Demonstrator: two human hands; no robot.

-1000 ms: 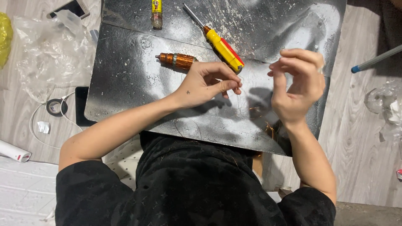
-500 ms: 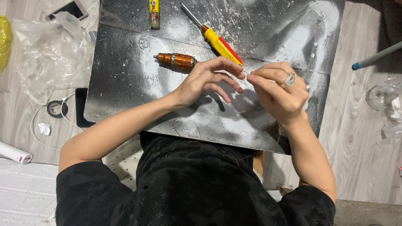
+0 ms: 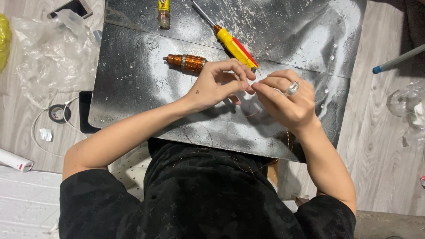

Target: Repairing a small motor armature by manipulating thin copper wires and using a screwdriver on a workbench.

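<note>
My left hand (image 3: 219, 84) and my right hand (image 3: 287, 102) meet fingertip to fingertip over a scuffed black metal board (image 3: 133, 102). Both pinch a thin copper wire (image 3: 255, 113), which loops down beneath them. My right hand wears a silver ring. A copper-wound coil on a shaft (image 3: 188, 63) lies on the board just left of my left hand. A yellow and red screwdriver (image 3: 234, 44) lies just beyond my fingers, pointing to the upper left. More loose copper wire trails toward the board's near edge by my right wrist.
A small yellow-labelled bottle (image 3: 164, 11) lies at the board's far edge. On the floor to the left are a crumpled clear plastic bag (image 3: 53, 48), a phone (image 3: 73, 6), a tape roll (image 3: 56, 113) and a white tube (image 3: 15, 160). A blue-tipped rod (image 3: 398, 59) and clear plastic (image 3: 407, 106) lie on the right.
My right hand, raised with spread fingers a second ago, has come down and left until its fingertips touch those of my left hand. The left hand has barely moved.
</note>
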